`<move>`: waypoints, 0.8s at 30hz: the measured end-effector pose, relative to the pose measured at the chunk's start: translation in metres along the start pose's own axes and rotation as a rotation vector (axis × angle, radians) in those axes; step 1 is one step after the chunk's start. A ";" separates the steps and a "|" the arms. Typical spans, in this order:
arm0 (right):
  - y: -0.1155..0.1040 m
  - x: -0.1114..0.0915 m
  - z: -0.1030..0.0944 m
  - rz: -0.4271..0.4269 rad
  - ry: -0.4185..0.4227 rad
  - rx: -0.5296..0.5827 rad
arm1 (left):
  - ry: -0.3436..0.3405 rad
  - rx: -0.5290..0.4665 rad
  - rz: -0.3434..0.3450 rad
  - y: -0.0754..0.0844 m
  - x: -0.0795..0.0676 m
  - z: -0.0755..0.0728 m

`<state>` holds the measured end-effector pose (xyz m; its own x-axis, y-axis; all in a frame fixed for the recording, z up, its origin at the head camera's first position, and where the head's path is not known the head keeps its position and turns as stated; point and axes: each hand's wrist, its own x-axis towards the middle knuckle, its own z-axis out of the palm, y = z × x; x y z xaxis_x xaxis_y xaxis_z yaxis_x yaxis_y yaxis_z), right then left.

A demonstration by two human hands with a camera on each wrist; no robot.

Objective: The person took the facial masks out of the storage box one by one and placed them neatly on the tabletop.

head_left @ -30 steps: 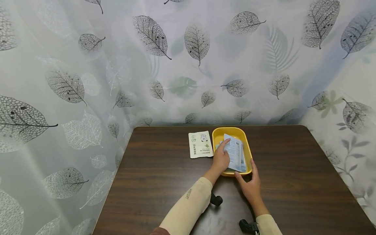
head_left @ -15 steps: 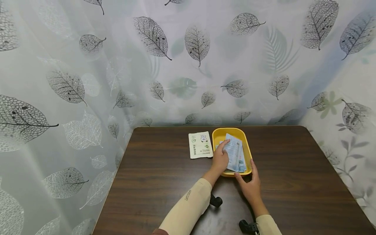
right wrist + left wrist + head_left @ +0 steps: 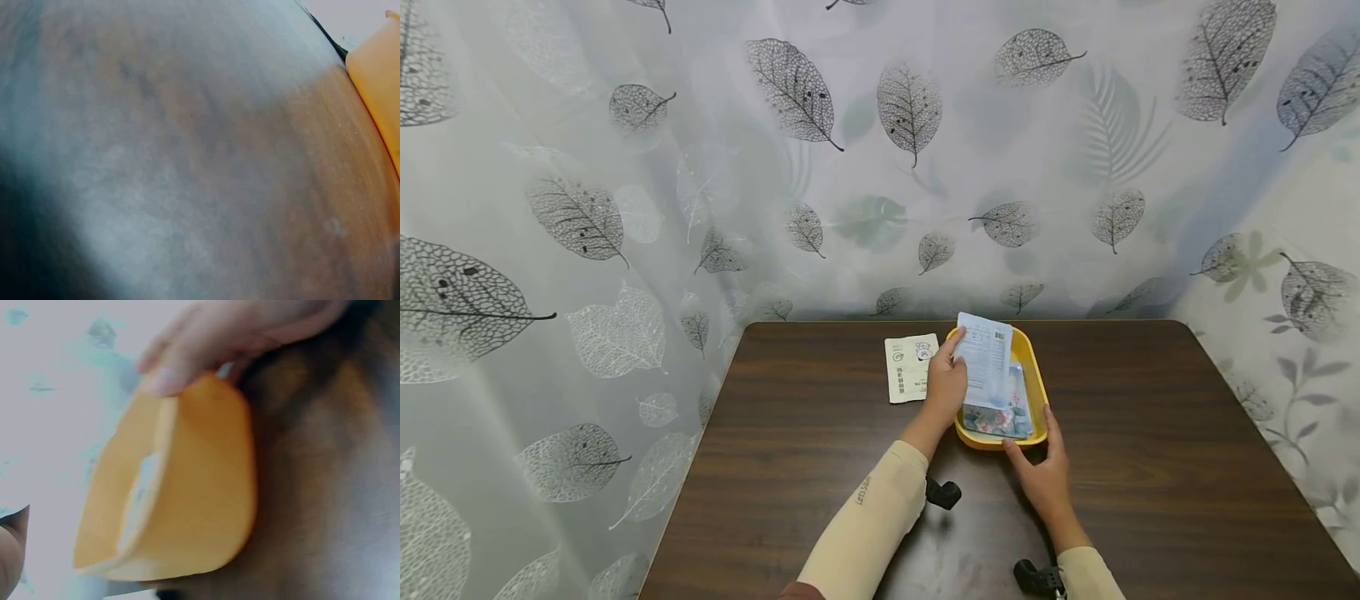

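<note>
My left hand [image 3: 945, 383] pinches a light-blue flat packet [image 3: 988, 367] by its left edge, and the packet's printed back with a barcode faces up. It is raised over the yellow basket [image 3: 1039, 392], its top end reaching past the far rim. Below it in the basket lies a floral-printed packet [image 3: 1015, 417], partly covered. With thumb and fingers, my right hand [image 3: 1045, 483] grips the basket's near right corner. The left wrist view shows the basket wall [image 3: 200, 481] from the side, the right hand at its rim. Part of the left hand [image 3: 9, 556] appears at that view's edge.
A cream packet [image 3: 906, 371] with a small panda-like picture lies left of the basket, partly behind the left hand. The brown wood table [image 3: 820, 467] ends at a leaf-printed curtain [image 3: 857, 208]. Black wrist mounts [image 3: 943, 494] hang under the forearms.
The left hand has lifted the light-blue packet up and to the left out of the basket, uncovering the floral-printed packet. The right hand stays at the basket's corner.
</note>
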<state>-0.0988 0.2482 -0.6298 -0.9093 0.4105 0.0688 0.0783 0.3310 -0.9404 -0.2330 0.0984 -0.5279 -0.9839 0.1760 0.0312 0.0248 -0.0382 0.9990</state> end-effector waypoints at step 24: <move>-0.002 0.000 0.002 0.011 -0.015 0.002 | 0.181 -0.334 0.048 0.034 0.048 -0.128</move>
<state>-0.0996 0.2460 -0.6287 -0.9143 0.4014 0.0535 0.0875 0.3249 -0.9417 -0.3024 -0.0206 -0.4968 -0.9991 -0.0095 0.0410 0.0416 -0.3656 0.9298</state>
